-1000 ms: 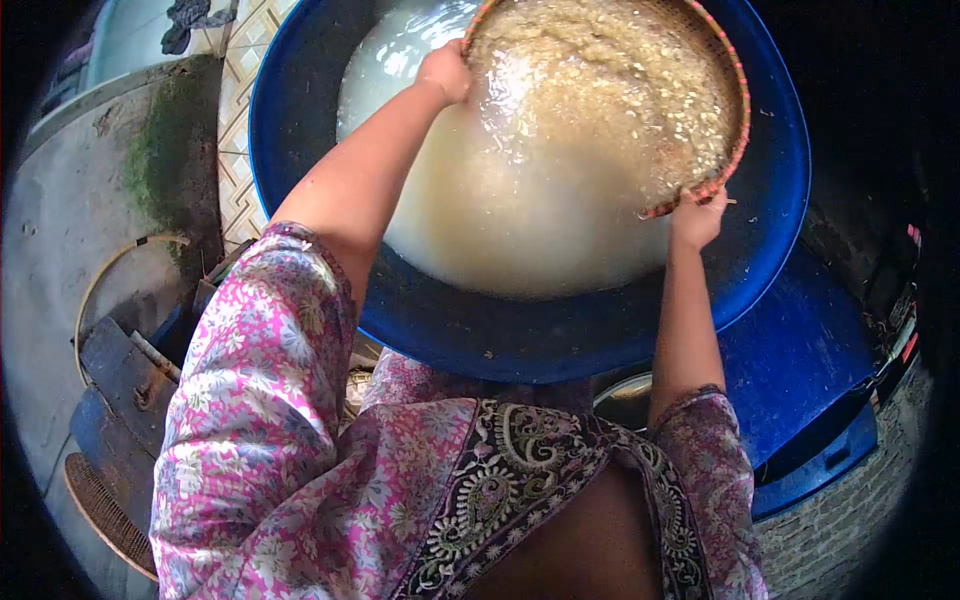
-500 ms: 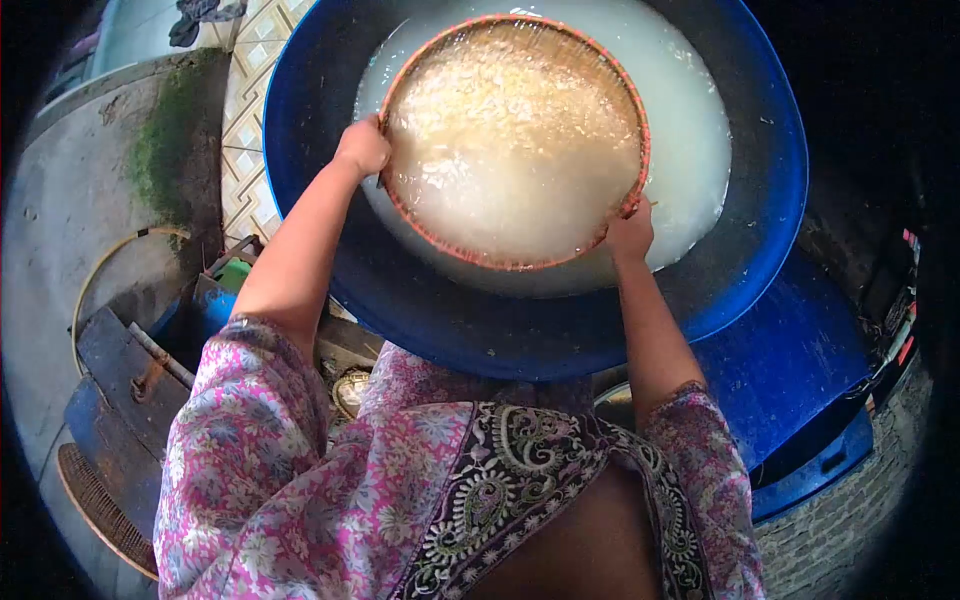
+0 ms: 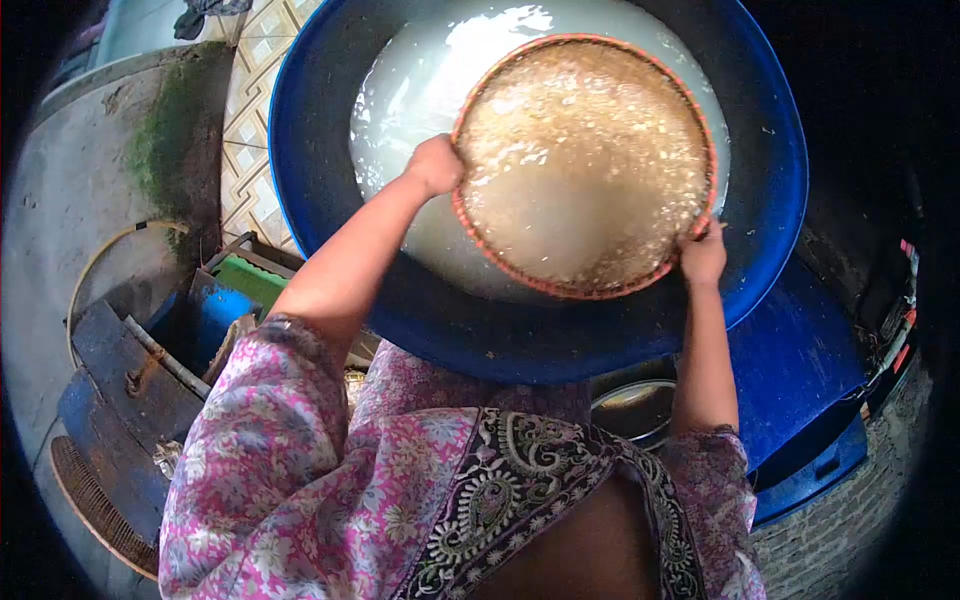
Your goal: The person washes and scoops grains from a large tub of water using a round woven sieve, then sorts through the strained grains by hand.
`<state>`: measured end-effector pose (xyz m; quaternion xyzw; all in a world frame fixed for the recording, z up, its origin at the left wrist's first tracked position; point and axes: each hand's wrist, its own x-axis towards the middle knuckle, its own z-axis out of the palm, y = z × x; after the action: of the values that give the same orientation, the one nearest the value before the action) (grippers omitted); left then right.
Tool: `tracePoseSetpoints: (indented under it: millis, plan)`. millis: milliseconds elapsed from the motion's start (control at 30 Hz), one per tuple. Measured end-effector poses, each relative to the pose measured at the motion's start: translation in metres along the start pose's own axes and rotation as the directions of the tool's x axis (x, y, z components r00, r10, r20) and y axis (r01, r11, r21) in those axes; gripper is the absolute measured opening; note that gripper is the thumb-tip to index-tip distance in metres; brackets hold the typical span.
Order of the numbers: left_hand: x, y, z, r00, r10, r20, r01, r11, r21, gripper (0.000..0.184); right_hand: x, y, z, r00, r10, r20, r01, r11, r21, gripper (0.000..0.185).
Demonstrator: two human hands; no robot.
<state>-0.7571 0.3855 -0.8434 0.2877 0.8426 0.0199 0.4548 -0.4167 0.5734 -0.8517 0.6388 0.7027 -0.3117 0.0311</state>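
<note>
A round woven sieve basket with a reddish rim sits in the cloudy water of a large blue tub. Pale, wet flakes or grains lie under shallow water inside it; their exact kind I cannot make out. At the basket's left edge, my left hand is closed on the rim. My right hand grips the rim at its lower right. Fingers of both hands are partly hidden by the rim.
Below the tub on the right is a blue plastic container. Rusty metal boxes and another woven basket stand at the left, by a mossy concrete ledge. A metal basin shows under the tub.
Both hands have carried the sieve basket to the right and slightly downward in the view. The water inside it has swirled, and more cloudy water shows at the tub's left.
</note>
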Motion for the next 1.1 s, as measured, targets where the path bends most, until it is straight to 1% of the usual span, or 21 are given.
tracePoseSetpoints:
  millis: [33, 100, 133, 167, 267, 333, 367, 433, 467, 500, 567, 633, 700, 733, 800, 833, 867, 933, 967, 1033, 1100]
  plan:
    - [0.007, 0.009, 0.004, 0.999, 0.029, -0.022, -0.029, 1.0, -0.011, 0.033, 0.006, 0.006, -0.003, 0.998, -0.017, -0.052, 0.016, 1.0, -0.005, 0.04]
    - [0.023, 0.025, 0.01, 0.993, 0.098, -0.069, -0.102, 0.993, -0.067, 0.032, 0.016, 0.008, -0.014, 0.989, 0.03, -0.147, -0.039, 0.997, -0.06, 0.039]
    - [0.029, 0.035, 0.01, 0.988, 0.125, -0.087, -0.132, 0.988, -0.082, 0.032, 0.017, 0.0, -0.023, 0.982, -0.01, -0.188, -0.007, 0.996, -0.09, 0.039]
    - [0.045, 0.039, 0.016, 0.993, 0.074, -0.094, -0.082, 0.993, -0.084, 0.03, 0.023, -0.001, -0.027, 0.974, 0.01, -0.225, -0.041, 0.991, -0.131, 0.041]
    - [0.075, 0.055, 0.016, 0.988, 0.099, -0.116, -0.107, 0.993, -0.057, 0.03, 0.029, -0.018, -0.038, 0.957, 0.043, -0.287, -0.106, 0.972, -0.21, 0.044]
    - [0.084, 0.062, 0.011, 0.958, 0.148, -0.244, -0.175, 0.98, -0.09, 0.031, 0.031, -0.018, -0.034, 0.922, 0.043, -0.385, -0.095, 0.988, -0.118, 0.046]
    - [0.088, 0.066, 0.006, 0.959, 0.15, -0.241, -0.176, 0.98, -0.088, 0.031, 0.033, -0.018, -0.031, 0.922, 0.046, -0.385, -0.099, 0.988, -0.118, 0.046]
    - [0.092, 0.074, -0.005, 0.961, 0.162, -0.226, -0.187, 0.978, -0.091, 0.031, 0.034, -0.018, -0.025, 0.921, 0.055, -0.384, -0.073, 0.997, -0.032, 0.045]
    - [0.103, 0.067, -0.003, 0.956, 0.16, -0.245, -0.191, 0.976, -0.106, 0.026, 0.032, -0.021, -0.019, 0.909, 0.066, -0.412, -0.087, 0.996, -0.032, 0.044]
    - [0.105, 0.066, -0.007, 0.956, 0.161, -0.245, -0.191, 0.976, -0.104, 0.026, 0.032, -0.022, -0.011, 0.898, 0.092, -0.429, -0.087, 0.996, 0.031, 0.044]
    - [0.107, 0.063, -0.016, 0.941, 0.188, -0.282, -0.19, 0.982, 0.022, 0.026, 0.029, -0.024, -0.001, 0.9, 0.111, -0.421, -0.102, 0.994, 0.044, 0.044]
    - [0.104, 0.049, -0.023, 0.939, 0.188, -0.29, -0.194, 0.981, 0.005, 0.026, 0.021, -0.026, 0.019, 0.913, 0.12, -0.39, -0.082, 0.99, 0.113, 0.049]
    - [0.098, 0.031, -0.033, 0.96, 0.111, -0.258, -0.108, 0.994, 0.028, 0.029, 0.01, -0.031, 0.039, 0.942, 0.099, -0.32, -0.043, 0.983, 0.177, 0.05]
    - [0.094, 0.022, -0.036, 0.966, 0.093, -0.243, -0.092, 0.996, 0.015, 0.03, 0.006, -0.029, 0.049, 0.942, 0.099, -0.321, -0.043, 0.983, 0.177, 0.05]
    - [0.086, 0.0, -0.037, 0.967, 0.089, -0.238, -0.085, 0.996, 0.026, 0.03, 0.0, -0.025, 0.067, 0.967, 0.122, -0.223, -0.067, 0.968, 0.243, 0.049]
    - [0.082, -0.011, -0.037, 0.969, 0.083, -0.233, -0.076, 0.996, 0.039, 0.03, -0.004, -0.031, 0.068, 0.967, 0.119, -0.225, -0.062, 0.968, 0.243, 0.049]
    - [0.077, -0.021, -0.037, 0.968, 0.083, -0.237, -0.076, 0.996, 0.037, 0.03, -0.01, -0.038, 0.069, 0.98, 0.132, -0.147, -0.1, 0.974, 0.203, 0.046]
    - [0.063, -0.038, -0.036, 0.975, -0.009, -0.224, 0.028, 0.996, 0.081, 0.031, -0.023, -0.056, 0.066, 0.985, 0.17, -0.013, -0.166, 0.975, 0.151, 0.04]
    - [0.056, -0.045, -0.035, 0.975, -0.01, -0.224, 0.028, 0.996, 0.08, 0.031, -0.024, -0.054, 0.068, 0.986, 0.169, -0.013, -0.165, 0.975, 0.149, 0.04]
    - [0.04, -0.054, -0.035, 0.971, -0.058, -0.233, 0.081, 0.992, 0.092, 0.031, -0.026, -0.048, 0.075, 0.996, 0.051, 0.068, -0.062, 0.984, 0.166, 0.037]
    - [0.028, -0.065, -0.036, 0.978, -0.054, -0.201, 0.078, 0.991, 0.111, 0.03, -0.03, -0.049, 0.071, 0.994, 0.021, 0.103, -0.035, 0.99, 0.138, 0.037]
